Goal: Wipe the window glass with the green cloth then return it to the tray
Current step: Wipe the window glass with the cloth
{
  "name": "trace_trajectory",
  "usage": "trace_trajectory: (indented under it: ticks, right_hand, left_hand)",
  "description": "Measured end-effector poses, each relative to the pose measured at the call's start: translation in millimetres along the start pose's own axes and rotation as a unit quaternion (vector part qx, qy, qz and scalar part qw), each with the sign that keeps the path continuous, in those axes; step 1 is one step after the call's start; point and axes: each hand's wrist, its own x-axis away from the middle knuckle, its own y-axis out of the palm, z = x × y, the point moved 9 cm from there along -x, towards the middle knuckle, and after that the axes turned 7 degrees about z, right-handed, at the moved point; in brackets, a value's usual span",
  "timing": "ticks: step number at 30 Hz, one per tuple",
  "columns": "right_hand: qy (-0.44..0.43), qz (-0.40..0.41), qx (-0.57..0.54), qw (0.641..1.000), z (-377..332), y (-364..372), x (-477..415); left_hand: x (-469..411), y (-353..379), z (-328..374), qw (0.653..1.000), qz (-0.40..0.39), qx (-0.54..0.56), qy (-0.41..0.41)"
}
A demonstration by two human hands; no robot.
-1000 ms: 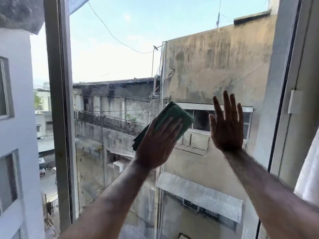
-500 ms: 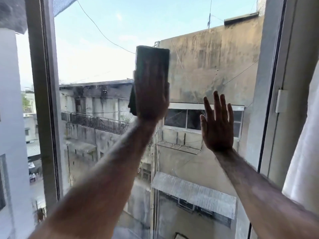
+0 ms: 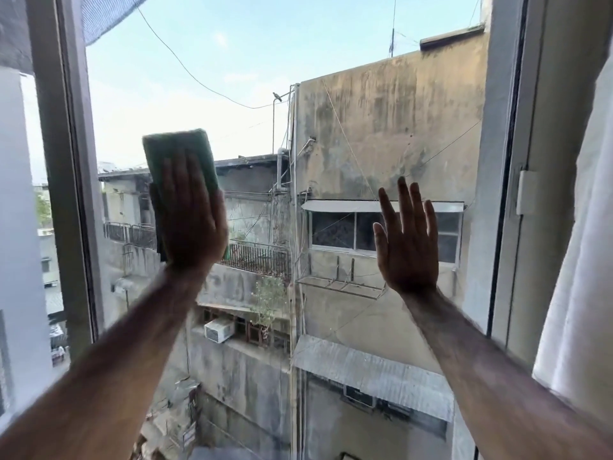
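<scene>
The folded green cloth [image 3: 179,151] is flat against the window glass [image 3: 331,127], left of centre. My left hand [image 3: 190,214] presses on it with the palm and straight fingers; the cloth's top sticks out above my fingertips. My right hand [image 3: 406,240] rests flat on the glass to the right, fingers spread, holding nothing. No tray is in view.
A dark window frame post [image 3: 63,161] stands at the left of the pane, and a pale frame [image 3: 517,161] with a small white latch [image 3: 527,192] bounds it on the right. A white curtain [image 3: 583,260] hangs at the far right. Buildings show through the glass.
My left hand has slid the cloth from beside the right hand up the glass, then left and a little down. My right hand has stayed flat on the pane.
</scene>
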Motion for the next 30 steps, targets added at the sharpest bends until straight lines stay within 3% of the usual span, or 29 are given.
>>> trace_trajectory:
  ticks: [4, 8, 14, 20, 23, 30]
  right_hand:
    - [-0.006, 0.0, -0.002, 1.0, 1.0, 1.4, -1.0]
    - [-0.007, -0.002, -0.001, 1.0, 3.8, 1.3, -2.3]
    - [-0.009, 0.0, 0.006, 1.0, 4.8, 0.4, -0.3]
    - [-0.008, -0.009, 0.007, 1.0, 3.4, 1.4, -0.1]
    - [-0.006, -0.014, 0.005, 1.0, 2.8, 0.0, -0.4]
    - [-0.006, -0.013, -0.001, 1.0, 2.1, -1.4, -2.8]
  left_hand:
    - [-57.2, 8.0, 48.8, 0.998, 0.023, -0.006, -0.057]
    - [-26.8, 19.6, 97.3, 0.998, 0.034, 0.019, 0.044]
    - [49.1, 14.0, 91.0, 0.993, -0.008, 0.009, 0.121]
    - [15.7, -24.9, 84.5, 0.981, 0.049, -0.065, 0.174]
    - [-8.1, -34.3, 83.0, 0.982, 0.008, -0.019, 0.187]
    - [-45.4, -36.9, 78.7, 0.988, -0.109, 0.067, 0.089]
